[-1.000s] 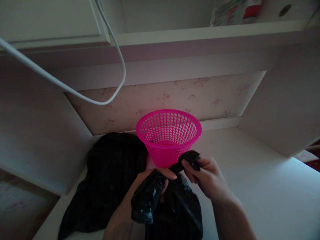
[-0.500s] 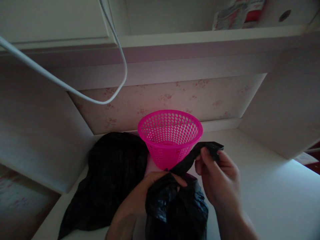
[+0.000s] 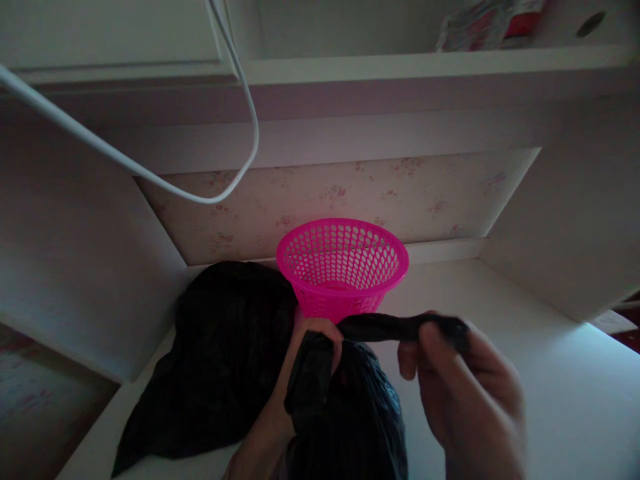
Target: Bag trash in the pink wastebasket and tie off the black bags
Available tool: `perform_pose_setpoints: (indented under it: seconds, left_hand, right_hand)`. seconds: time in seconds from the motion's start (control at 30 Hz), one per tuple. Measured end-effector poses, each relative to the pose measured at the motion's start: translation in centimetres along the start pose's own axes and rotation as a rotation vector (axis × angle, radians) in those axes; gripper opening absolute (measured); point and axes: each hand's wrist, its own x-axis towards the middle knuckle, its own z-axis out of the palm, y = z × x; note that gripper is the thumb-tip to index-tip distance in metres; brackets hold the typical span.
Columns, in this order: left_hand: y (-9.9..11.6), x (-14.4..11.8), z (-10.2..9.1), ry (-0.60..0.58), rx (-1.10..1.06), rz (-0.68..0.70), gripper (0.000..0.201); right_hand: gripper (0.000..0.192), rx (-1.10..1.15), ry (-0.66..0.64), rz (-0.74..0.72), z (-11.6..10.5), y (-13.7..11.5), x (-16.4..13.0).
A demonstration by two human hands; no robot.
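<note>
Drawn out into a taut horizontal strand now: the twisted neck of the black plastic bag [image 3: 345,413], which a second ago sat bunched between both hands just in front of the basket. Right hand [image 3: 470,393] moved out to the right and nearer the camera, blurred, grip pinched shut on the free end of the strand. Left hand [image 3: 305,373] kept at the bag's gathered mouth, grip clenched around the neck, thumb over the top. Head view lifted a little as well, so more of the shelf shows. Judged from the stretched strand: a tightening or tying of the bag's mouth under way, not finished, with no knot visible yet.

Bag itself low in the middle of the view, resting on the white tabletop [image 3: 540,373], bulging below the left hand, just in front of the pink basket [image 3: 343,267] and partly covering its lower wall.

Counted: 1 black plastic bag in hand; 1 dark crumpled sheet or cloth [image 3: 220,360] lying to the left, touching the basket's side, material too dim to tell; 1 pink perforated basket, upright, looking empty inside; 1 white cable [image 3: 165,190] looping down across the back panel; 1 colourful packet [image 3: 487,23] up on the shelf [image 3: 400,67]; 2 hands, both the person's own.
</note>
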Motion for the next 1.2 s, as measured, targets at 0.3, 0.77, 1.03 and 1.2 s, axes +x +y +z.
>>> perform_pose_setpoints:
  seconds: [0.3, 0.77, 1.03, 1.2]
  left_hand:
    - [-0.8, 0.3, 0.9, -0.105, -0.017, -0.106, 0.033]
    - [0.3, 0.5, -0.4, -0.101, -0.086, -0.005, 0.026]
    - [2.0, 0.3, -1.0, -0.224, 0.069, 0.147, 0.019]
    - [2.6, 0.7, -0.8, -0.304, 0.107, 0.195, 0.024]
  right_hand:
    - [0.016, 0.009, 0.024, -0.068, -0.4, 0.0, -0.1]
    - [0.009, -0.538, -0.486, -0.342, 0.3, -0.2, 0.3]
    - [0.054, -0.650, -0.618, -0.278, -0.6, 0.6, 1.0]
    - [0.036, -0.697, -0.628, -0.174, -0.4, 1.3, 0.8]
